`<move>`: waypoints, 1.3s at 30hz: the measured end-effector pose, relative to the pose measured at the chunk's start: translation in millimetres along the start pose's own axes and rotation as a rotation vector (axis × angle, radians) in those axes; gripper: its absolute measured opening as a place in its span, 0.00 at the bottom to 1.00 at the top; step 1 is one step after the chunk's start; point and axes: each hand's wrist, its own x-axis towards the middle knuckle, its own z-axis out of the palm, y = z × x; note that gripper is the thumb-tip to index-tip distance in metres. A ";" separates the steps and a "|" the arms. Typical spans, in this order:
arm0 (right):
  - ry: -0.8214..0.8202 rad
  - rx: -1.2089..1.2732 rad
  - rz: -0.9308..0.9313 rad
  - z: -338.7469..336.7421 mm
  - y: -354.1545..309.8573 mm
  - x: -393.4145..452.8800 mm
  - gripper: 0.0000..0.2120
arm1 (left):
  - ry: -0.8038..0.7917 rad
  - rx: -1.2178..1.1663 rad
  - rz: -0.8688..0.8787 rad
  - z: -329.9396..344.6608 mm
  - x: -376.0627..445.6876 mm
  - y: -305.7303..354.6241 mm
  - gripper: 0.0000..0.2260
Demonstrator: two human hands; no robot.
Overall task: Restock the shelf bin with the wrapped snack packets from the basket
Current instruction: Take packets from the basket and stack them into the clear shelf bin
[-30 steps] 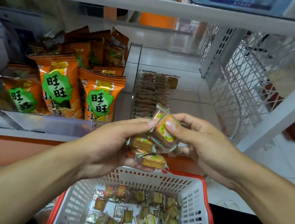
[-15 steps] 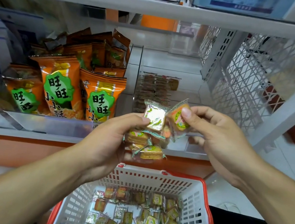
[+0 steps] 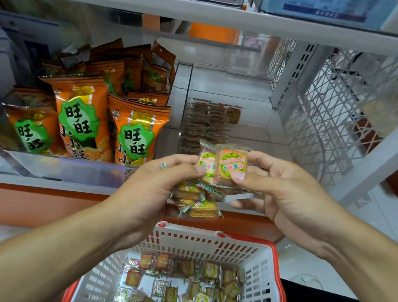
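Small square snack packets point(image 3: 232, 163), clear-wrapped with green-yellow labels: right hand point(image 3: 288, 194) pinches one, left hand point(image 3: 157, 188) grips several.

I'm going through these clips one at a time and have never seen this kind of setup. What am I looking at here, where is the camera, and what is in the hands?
There is no machine here: a person works with two bare hands, and the single camera sits on their head, looking forward and down.

The left hand grips a small bunch of wrapped snack packets. The right hand pinches one packet at the top of that bunch, label facing the camera.

Below the hands is a white basket with a red rim, holding many more of the same packets. Behind the hands is a clear shelf bin with a row of such packets along its left side and bare floor to the right. Left of it stand orange snack bags.

Nothing from the hands is in the bin yet.
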 end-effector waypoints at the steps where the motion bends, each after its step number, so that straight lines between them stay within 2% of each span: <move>1: -0.006 -0.045 0.003 -0.4 0.1 0.0 0.20 | -0.004 0.008 0.003 0.0 -0.2 -0.3 0.18; 8: 0.020 -0.143 -0.051 1.7 3.1 -0.8 0.18 | -0.040 -0.053 0.004 2.1 -2.5 -0.2 0.18; 14: -0.078 0.042 -0.053 2.1 5.8 0.5 0.22 | -0.086 -0.135 -0.062 3.9 -2.4 2.3 0.18; 17: -0.114 0.060 -0.068 2.3 6.1 1.1 0.20 | -0.105 -0.130 -0.132 4.1 -3.0 2.3 0.16; 21: -0.170 0.082 -0.048 1.1 3.3 -0.7 0.22 | -0.084 -0.114 -0.143 3.5 -1.9 0.0 0.16; 24: -0.142 0.112 -0.072 -4.4 -6.3 -2.5 0.20 | -0.056 -0.173 -0.135 2.8 -1.6 1.3 0.14; 27: -0.044 0.160 -0.122 -13.1 -18.0 -2.5 0.20 | -0.046 -0.208 -0.119 1.6 -1.1 3.7 0.12; 32: 0.005 0.182 -0.102 -19.8 -21.2 -1.0 0.24 | -0.036 -0.112 -0.054 1.4 -0.9 3.4 0.13; 36: -0.115 0.248 -0.008 -15.8 -15.7 0.7 0.19 | -0.059 0.136 0.115 -1.5 -2.6 -1.0 0.16; 39: -0.211 0.260 0.069 -14.4 -13.7 -1.7 0.17 | -0.076 0.215 0.141 -5.1 -4.0 -3.0 0.16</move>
